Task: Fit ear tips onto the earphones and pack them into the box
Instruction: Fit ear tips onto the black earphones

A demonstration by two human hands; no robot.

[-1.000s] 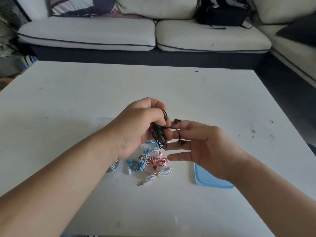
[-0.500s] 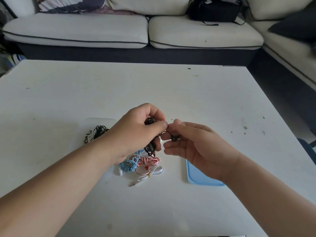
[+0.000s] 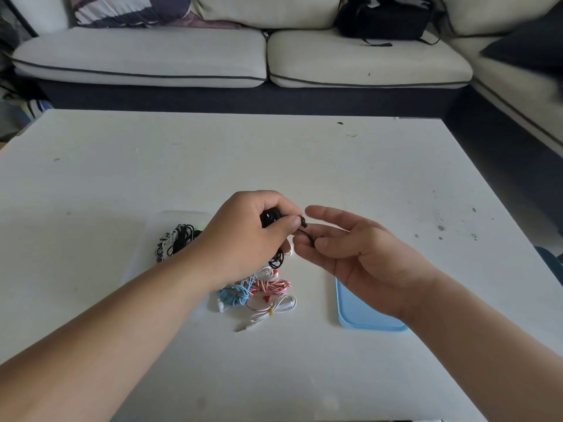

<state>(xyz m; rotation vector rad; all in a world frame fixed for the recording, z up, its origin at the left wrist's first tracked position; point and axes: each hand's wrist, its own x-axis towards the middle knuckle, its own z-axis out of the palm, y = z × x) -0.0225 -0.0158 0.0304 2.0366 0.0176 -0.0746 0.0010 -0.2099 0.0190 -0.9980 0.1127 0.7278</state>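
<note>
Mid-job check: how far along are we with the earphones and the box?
Looks done: black-and-white earphones lie in the clear box. In hand: the left hand grips the coiled black earphones, the right hand pinches one bud. Left: blue earphones, red-striped earphones and white earphones lie loose on the table; the blue lid is off.

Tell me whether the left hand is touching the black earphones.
Touching. The head view shows the left hand curled round the black earphones, thumb pinching one bud.
</note>
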